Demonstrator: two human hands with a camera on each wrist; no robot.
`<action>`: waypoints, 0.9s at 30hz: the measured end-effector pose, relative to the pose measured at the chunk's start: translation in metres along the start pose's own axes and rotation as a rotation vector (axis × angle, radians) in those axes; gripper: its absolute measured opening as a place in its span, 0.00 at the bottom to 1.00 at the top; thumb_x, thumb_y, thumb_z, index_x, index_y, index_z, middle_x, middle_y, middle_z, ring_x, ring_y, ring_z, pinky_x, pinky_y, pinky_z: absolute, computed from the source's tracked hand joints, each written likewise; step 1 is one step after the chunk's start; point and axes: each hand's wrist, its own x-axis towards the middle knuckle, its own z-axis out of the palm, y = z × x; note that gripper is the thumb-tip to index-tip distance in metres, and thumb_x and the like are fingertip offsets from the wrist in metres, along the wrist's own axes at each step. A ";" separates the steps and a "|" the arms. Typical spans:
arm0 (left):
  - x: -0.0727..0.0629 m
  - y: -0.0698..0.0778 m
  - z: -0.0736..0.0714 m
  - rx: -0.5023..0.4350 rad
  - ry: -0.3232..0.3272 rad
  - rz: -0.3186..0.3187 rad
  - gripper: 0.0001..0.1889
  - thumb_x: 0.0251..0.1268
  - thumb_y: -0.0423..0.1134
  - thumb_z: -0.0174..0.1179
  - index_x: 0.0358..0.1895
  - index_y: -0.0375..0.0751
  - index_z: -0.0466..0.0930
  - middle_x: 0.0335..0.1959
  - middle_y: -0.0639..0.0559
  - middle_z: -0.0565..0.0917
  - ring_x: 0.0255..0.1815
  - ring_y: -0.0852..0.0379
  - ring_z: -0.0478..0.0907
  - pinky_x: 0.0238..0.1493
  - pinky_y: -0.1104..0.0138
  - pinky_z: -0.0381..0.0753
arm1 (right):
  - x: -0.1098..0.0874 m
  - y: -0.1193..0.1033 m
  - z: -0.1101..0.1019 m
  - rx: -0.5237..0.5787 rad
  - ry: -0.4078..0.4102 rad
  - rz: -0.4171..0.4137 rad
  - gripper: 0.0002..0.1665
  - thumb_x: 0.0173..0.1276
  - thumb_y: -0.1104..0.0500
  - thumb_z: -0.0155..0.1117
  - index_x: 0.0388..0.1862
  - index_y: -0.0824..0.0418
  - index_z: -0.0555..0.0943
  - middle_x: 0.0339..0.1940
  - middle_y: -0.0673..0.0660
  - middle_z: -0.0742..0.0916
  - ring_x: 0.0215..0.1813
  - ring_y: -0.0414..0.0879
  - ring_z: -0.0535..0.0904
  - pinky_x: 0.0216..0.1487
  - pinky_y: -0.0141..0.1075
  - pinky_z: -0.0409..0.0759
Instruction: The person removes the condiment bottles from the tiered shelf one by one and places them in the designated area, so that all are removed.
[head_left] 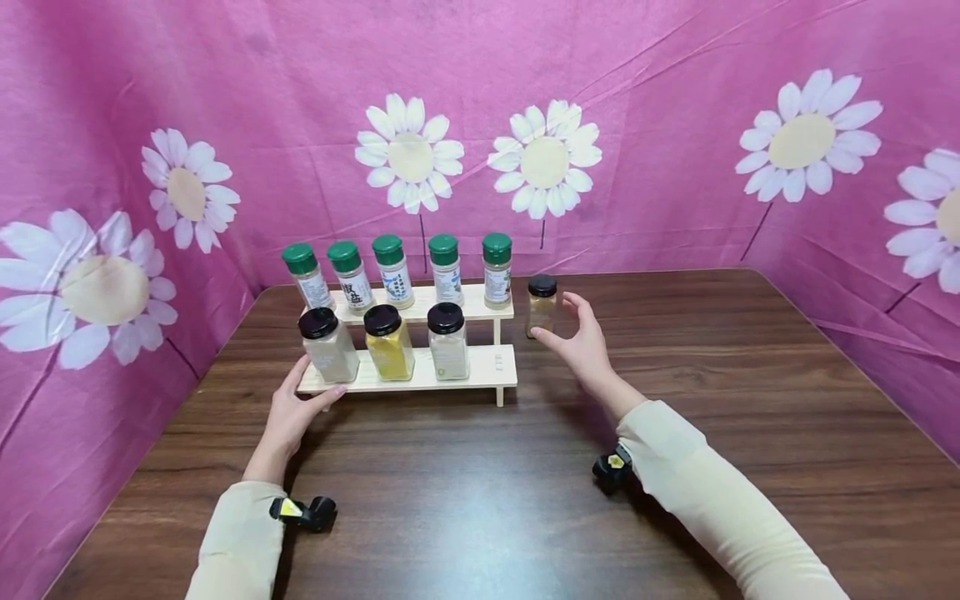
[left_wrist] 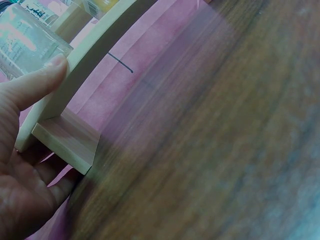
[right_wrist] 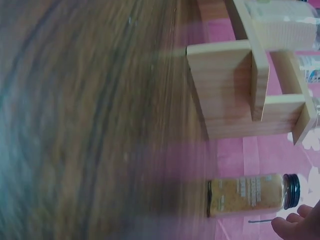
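Observation:
A two-tier wooden spice rack [head_left: 487, 379] stands on the table. My left hand [head_left: 291, 414] holds its lower left end, thumb on the front edge and fingers around the side, near the leg [left_wrist: 65, 145]. On the lower tier are a black-lidded jar of pale powder [head_left: 330, 350], one of yellow powder [head_left: 390, 350] and one of whitish powder [head_left: 450, 354]. Right of the rack, a black-lidded jar of brownish powder [head_left: 542, 310] stands upright on the table. Around its right side is my right hand [head_left: 588, 350], thumb and fingers spread, thumb overlapping the jar's lower edge in the head view.
Several green-capped shaker bottles [head_left: 447, 275] line the upper tier. The dark wooden table [head_left: 712, 350] extends right and toward the front. Behind it hangs a pink cloth [head_left: 660, 167] with daisies. Each sleeve wears a black wrist camera [head_left: 303, 512].

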 end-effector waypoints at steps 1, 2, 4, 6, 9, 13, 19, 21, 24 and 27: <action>0.000 0.000 0.000 0.000 0.000 0.000 0.43 0.45 0.35 0.65 0.65 0.39 0.50 0.63 0.39 0.54 0.62 0.49 0.46 0.60 0.57 0.43 | -0.001 -0.001 0.001 0.011 0.001 -0.005 0.41 0.46 0.60 0.69 0.58 0.68 0.61 0.56 0.67 0.68 0.59 0.55 0.59 0.58 0.47 0.55; 0.000 0.000 0.000 0.002 0.000 0.001 0.43 0.45 0.35 0.65 0.65 0.39 0.50 0.63 0.39 0.54 0.62 0.48 0.46 0.60 0.56 0.43 | -0.002 -0.002 0.001 0.024 0.001 -0.009 0.41 0.46 0.61 0.69 0.58 0.68 0.61 0.56 0.67 0.68 0.59 0.56 0.60 0.58 0.48 0.55; 0.001 0.000 0.000 0.002 -0.002 0.003 0.43 0.45 0.35 0.65 0.65 0.39 0.50 0.63 0.39 0.54 0.62 0.48 0.46 0.60 0.56 0.43 | -0.005 -0.003 0.003 0.043 -0.001 -0.018 0.41 0.46 0.61 0.69 0.58 0.68 0.61 0.55 0.67 0.69 0.58 0.57 0.60 0.57 0.48 0.55; 0.001 0.000 0.000 0.000 -0.004 0.006 0.43 0.46 0.35 0.65 0.65 0.39 0.50 0.63 0.39 0.53 0.62 0.48 0.45 0.60 0.56 0.43 | -0.007 -0.005 0.005 0.058 -0.003 -0.032 0.40 0.46 0.62 0.69 0.58 0.68 0.61 0.54 0.67 0.70 0.57 0.57 0.60 0.57 0.48 0.55; 0.001 0.000 -0.001 -0.003 -0.005 0.009 0.43 0.46 0.35 0.65 0.65 0.39 0.50 0.63 0.39 0.53 0.62 0.48 0.45 0.60 0.56 0.43 | -0.011 -0.008 0.008 0.093 -0.012 -0.049 0.40 0.47 0.63 0.68 0.58 0.67 0.61 0.54 0.68 0.70 0.57 0.58 0.61 0.55 0.48 0.58; 0.001 0.000 -0.001 0.004 -0.006 0.005 0.43 0.45 0.36 0.65 0.65 0.39 0.50 0.63 0.39 0.53 0.62 0.48 0.45 0.60 0.56 0.43 | -0.017 -0.012 0.013 0.130 -0.034 -0.055 0.40 0.47 0.64 0.67 0.58 0.68 0.60 0.55 0.68 0.69 0.57 0.58 0.61 0.53 0.51 0.60; 0.000 0.000 -0.001 0.021 -0.010 0.001 0.43 0.45 0.36 0.65 0.65 0.39 0.50 0.63 0.38 0.53 0.62 0.46 0.45 0.60 0.55 0.43 | -0.025 -0.018 0.022 0.160 -0.062 -0.072 0.38 0.48 0.65 0.67 0.57 0.68 0.60 0.55 0.67 0.69 0.57 0.56 0.62 0.51 0.50 0.62; 0.000 0.000 -0.001 0.027 -0.011 0.003 0.43 0.45 0.36 0.65 0.65 0.39 0.50 0.63 0.38 0.53 0.62 0.46 0.45 0.60 0.55 0.43 | -0.027 -0.020 0.025 0.171 -0.070 -0.076 0.38 0.48 0.65 0.67 0.57 0.67 0.61 0.55 0.66 0.69 0.57 0.54 0.62 0.51 0.48 0.62; -0.001 0.000 -0.001 0.024 -0.011 0.004 0.43 0.45 0.36 0.65 0.65 0.39 0.50 0.63 0.38 0.53 0.62 0.46 0.45 0.60 0.55 0.43 | -0.030 -0.024 0.028 0.181 -0.084 -0.082 0.38 0.49 0.64 0.67 0.58 0.65 0.61 0.55 0.64 0.70 0.57 0.52 0.62 0.52 0.45 0.63; -0.001 0.000 -0.001 0.019 -0.011 0.003 0.43 0.45 0.36 0.65 0.65 0.39 0.50 0.63 0.39 0.53 0.63 0.47 0.45 0.60 0.55 0.43 | -0.032 -0.026 0.032 0.205 -0.104 -0.082 0.38 0.49 0.65 0.67 0.58 0.66 0.60 0.55 0.66 0.69 0.57 0.53 0.62 0.54 0.47 0.61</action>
